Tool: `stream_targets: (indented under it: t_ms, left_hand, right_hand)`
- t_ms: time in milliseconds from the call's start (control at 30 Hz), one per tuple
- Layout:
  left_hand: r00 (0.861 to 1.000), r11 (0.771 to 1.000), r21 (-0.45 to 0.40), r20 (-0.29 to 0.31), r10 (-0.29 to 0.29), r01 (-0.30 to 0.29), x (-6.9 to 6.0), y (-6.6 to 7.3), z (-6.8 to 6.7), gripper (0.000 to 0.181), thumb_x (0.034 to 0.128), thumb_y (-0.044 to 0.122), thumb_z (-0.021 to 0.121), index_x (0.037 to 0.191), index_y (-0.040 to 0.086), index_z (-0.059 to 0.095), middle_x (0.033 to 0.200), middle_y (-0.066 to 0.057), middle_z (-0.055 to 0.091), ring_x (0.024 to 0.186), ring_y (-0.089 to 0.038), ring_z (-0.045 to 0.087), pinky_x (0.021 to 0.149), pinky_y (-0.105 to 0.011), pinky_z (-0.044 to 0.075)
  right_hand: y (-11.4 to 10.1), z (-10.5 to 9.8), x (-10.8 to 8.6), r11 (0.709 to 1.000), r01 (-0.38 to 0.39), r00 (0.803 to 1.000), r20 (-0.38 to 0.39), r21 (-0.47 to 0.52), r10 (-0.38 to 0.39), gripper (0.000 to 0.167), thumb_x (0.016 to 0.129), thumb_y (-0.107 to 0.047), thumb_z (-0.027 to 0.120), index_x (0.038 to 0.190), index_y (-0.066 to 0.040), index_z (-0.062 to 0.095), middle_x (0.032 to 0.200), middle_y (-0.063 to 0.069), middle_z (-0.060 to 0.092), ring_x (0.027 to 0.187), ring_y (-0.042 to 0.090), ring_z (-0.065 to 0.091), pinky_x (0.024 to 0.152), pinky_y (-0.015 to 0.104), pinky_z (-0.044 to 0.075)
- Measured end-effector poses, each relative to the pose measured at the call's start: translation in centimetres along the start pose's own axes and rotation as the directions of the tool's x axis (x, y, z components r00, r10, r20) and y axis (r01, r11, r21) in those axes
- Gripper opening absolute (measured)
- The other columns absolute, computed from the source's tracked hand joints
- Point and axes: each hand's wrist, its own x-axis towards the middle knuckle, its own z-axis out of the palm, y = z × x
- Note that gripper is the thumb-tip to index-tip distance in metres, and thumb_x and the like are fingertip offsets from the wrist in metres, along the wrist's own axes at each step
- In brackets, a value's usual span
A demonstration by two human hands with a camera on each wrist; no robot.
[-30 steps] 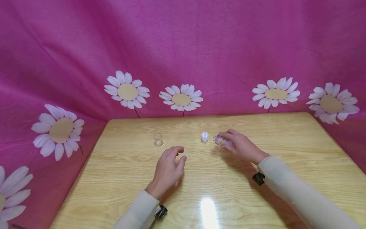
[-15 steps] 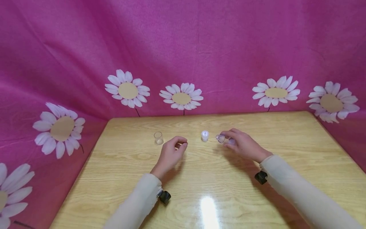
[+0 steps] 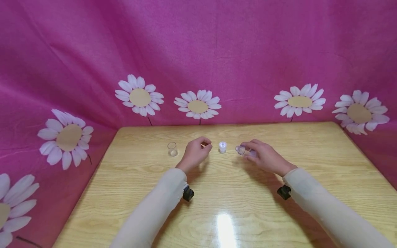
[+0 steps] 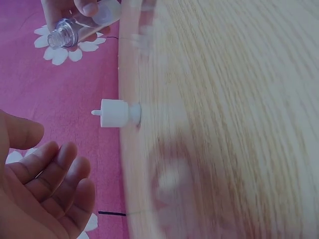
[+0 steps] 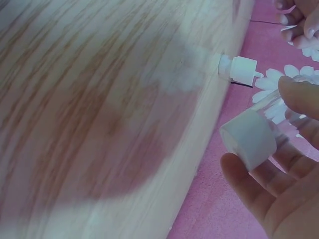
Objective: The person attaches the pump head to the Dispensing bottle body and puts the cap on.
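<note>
My right hand (image 3: 263, 155) grips a small clear bottle (image 4: 89, 25) above the table. The bottle lies tilted, its threaded neck facing left and its white end (image 5: 249, 139) toward the palm side. Beside it stands a white bottle top (image 3: 222, 147), upright on the table with a thin nib (image 4: 95, 112) pointing up. To the left of this top hovers my left hand (image 3: 195, 153), its fingers loosely curled around nothing and the thumb apart from them. A clear cup-shaped cap (image 3: 172, 149) stands with its rim up, left of the left hand.
The wooden table (image 3: 254, 213) reaches back to a magenta cloth (image 3: 242, 62) printed with white daisies. The cloth also hangs along both sides. A bright light reflection lies on the tabletop near the front.
My left hand has moved right and farther forward, from near the clear cap to beside the white bottle top. My right hand has shifted slightly right with the bottle.
</note>
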Motion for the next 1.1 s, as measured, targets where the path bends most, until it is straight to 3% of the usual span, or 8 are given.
stream_targets:
  t_ms: [267, 667, 900, 1100]
  left_hand:
    - [1.000, 1.000, 0.029, 0.007, 0.003, -0.004, 0.2, -0.4, 0.3, 0.026, 0.0980, 0.022, 0.057, 0.118, 0.007, 0.066, 0.110, -0.006, 0.070, 0.097, -0.020, 0.064, 0.082, -0.033, 0.052]
    - [1.000, 0.995, 0.095, -0.009, -0.005, 0.006, 1.2, -0.9, 0.0, 0.028, 0.0968, 0.022, 0.059, 0.118, 0.006, 0.066, 0.110, -0.006, 0.070, 0.100, -0.022, 0.064, 0.093, -0.038, 0.051]
    - [0.999, 0.993, 0.120, 0.045, 0.004, -0.009, 1.9, -1.3, 0.6, 0.031, 0.0938, 0.018, 0.064, 0.122, 0.005, 0.064, 0.113, -0.007, 0.070, 0.104, -0.023, 0.065, 0.094, -0.037, 0.052]
    - [0.998, 0.993, 0.115, 0.065, -0.014, 0.007, 2.4, -0.9, 1.6, 0.037, 0.0914, 0.018, 0.066, 0.126, 0.006, 0.062, 0.115, -0.007, 0.069, 0.106, -0.022, 0.064, 0.096, -0.037, 0.051]
  right_hand:
    - [0.2, 0.6, -0.3, 0.999, -0.034, 0.999, 0.028, 0.026, 0.033, 0.041, 0.093, -0.014, 0.069, 0.132, -0.008, 0.060, 0.112, 0.011, 0.064, 0.096, 0.024, 0.063, 0.086, 0.044, 0.055]
    - [0.3, 0.3, -0.2, 1.000, 0.004, 1.000, -0.014, -0.010, -0.004, 0.040, 0.091, -0.011, 0.070, 0.130, -0.005, 0.061, 0.112, 0.014, 0.065, 0.093, 0.025, 0.064, 0.083, 0.045, 0.054]
    - [0.7, 0.4, -0.3, 1.000, -0.009, 1.000, 0.027, 0.006, 0.008, 0.040, 0.092, -0.010, 0.068, 0.132, -0.005, 0.061, 0.112, 0.012, 0.065, 0.095, 0.024, 0.064, 0.082, 0.042, 0.055]
    - [0.7, 0.5, -0.1, 1.000, -0.002, 1.000, 0.009, 0.000, 0.002, 0.041, 0.091, -0.010, 0.069, 0.131, -0.005, 0.061, 0.110, 0.011, 0.065, 0.091, 0.020, 0.062, 0.080, 0.040, 0.053]
